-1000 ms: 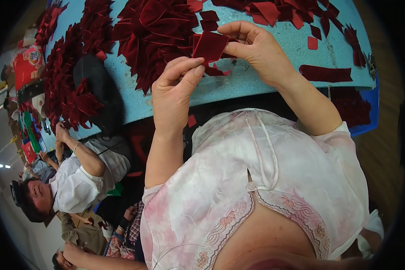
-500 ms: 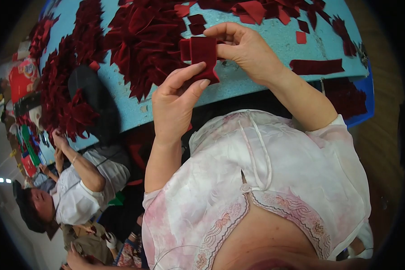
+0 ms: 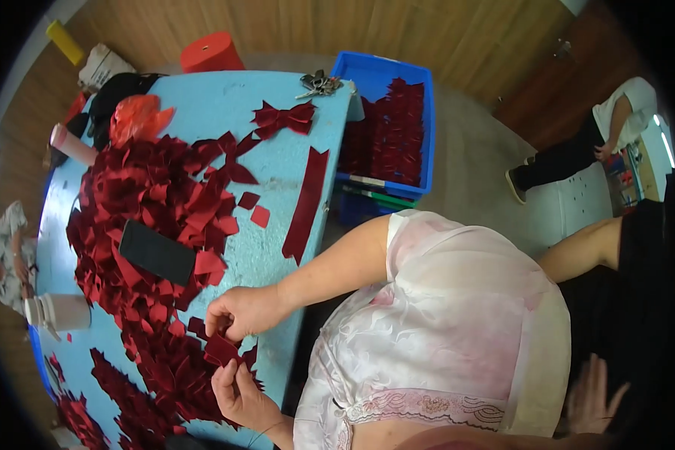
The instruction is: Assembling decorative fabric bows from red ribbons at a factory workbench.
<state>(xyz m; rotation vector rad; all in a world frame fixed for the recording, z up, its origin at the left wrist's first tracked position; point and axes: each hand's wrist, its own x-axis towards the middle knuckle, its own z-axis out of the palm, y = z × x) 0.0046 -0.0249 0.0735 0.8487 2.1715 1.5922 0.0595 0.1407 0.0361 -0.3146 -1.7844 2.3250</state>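
Note:
A folded piece of dark red velvet ribbon [image 3: 220, 349] is held between my two hands over the near edge of the light blue table. My left hand [image 3: 241, 397] pinches its lower end between thumb and finger. My right hand [image 3: 249, 313] has its fingers curled closed at the upper end. Small red fabric squares [image 3: 260, 217] lie beyond my right hand, and one long notched velvet strip [image 3: 305, 206] rests along the table edge. Layered dark red velvet pieces [image 3: 165, 367] are heaped beside both hands.
A black phone [image 3: 157, 253] lies on a big pile of red pieces [image 3: 127, 187]. Near a velvet bow [image 3: 283, 118] is a bunch of keys [image 3: 319, 84]. Blue crates [image 3: 426, 127] of red pieces stand off the table's end. A white container [image 3: 66, 311] and other people are around.
My view has swung to the right, bringing the crates, phone and keys into sight. Both hands still hold velvet ribbon.

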